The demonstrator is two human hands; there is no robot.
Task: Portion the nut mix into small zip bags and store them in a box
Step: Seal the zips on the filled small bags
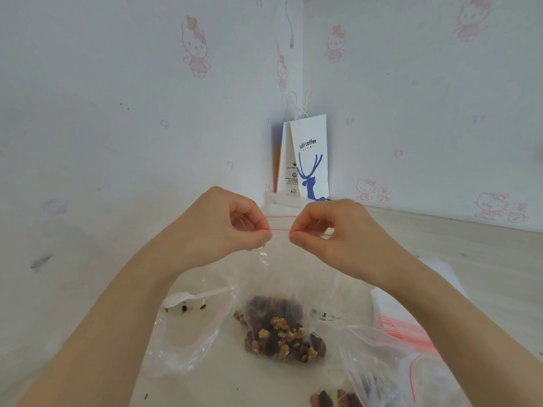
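Note:
A small clear zip bag (279,277) with a red seal line hangs upright in front of me, its bottom filled with a nut mix (283,333) of walnuts and dark pieces. My left hand (232,224) pinches the left end of the bag's red zip strip. My right hand (323,227) pinches the right end of the same strip. A short stretch of red strip shows between the two hands. Under the hanging bag lies a large crumpled clear bag (188,333). A white plastic spoon (188,298) lies on the table to the left.
A stack of empty red-striped zip bags (405,333) lies at the right. Another zip bag with nuts (352,392) sits at the bottom right. A white coffee paper bag (310,160) stands in the wall corner behind. Crumbs dot the table.

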